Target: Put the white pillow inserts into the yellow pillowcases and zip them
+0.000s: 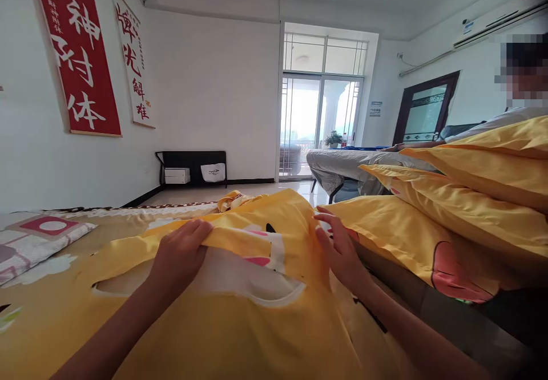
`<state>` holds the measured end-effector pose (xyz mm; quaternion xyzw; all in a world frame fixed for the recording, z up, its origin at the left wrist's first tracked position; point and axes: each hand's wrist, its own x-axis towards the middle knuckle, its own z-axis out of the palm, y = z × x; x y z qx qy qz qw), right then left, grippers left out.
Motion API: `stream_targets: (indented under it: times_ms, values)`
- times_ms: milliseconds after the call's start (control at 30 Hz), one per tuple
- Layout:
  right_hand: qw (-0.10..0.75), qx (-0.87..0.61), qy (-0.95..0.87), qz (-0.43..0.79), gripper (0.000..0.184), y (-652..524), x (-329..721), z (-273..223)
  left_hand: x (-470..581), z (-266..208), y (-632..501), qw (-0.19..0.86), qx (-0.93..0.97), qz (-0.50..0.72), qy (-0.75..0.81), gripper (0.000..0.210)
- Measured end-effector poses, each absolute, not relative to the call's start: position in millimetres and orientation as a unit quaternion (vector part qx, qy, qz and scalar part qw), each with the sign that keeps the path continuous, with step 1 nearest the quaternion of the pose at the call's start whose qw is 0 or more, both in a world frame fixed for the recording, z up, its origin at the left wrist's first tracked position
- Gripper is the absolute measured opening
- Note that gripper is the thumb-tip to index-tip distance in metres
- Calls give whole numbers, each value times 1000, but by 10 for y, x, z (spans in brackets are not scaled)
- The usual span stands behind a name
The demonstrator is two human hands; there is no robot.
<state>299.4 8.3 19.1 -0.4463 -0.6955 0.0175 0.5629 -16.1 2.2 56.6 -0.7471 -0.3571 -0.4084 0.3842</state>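
A yellow fabric cover with pink, white and black printed patches is spread in front of me. A long slit in it shows a pale inner layer. My left hand is closed on the upper edge of this slit, lifting the cloth a little. At the cover's right side is my right hand, its fingers apart and the fingertips close to the raised cloth. Whether those fingertips press on the fabric, I cannot tell.
Yellow pillows are stacked at the right, near a seated person. A patterned pillow lies at the left. Behind stand a table with a grey cover and a low black stand by the wall.
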Motion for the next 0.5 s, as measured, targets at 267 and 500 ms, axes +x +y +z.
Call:
stream_targets:
  times_ms: [267, 500]
  values:
    - [272, -486, -784, -274, 33, 78, 2151, 654, 296, 595, 106, 449, -725, -430, -297, 22]
    - [322, -490, -760, -279, 26, 405, 2097, 576, 296, 156, -149, 408, -821, -373, -147, 25]
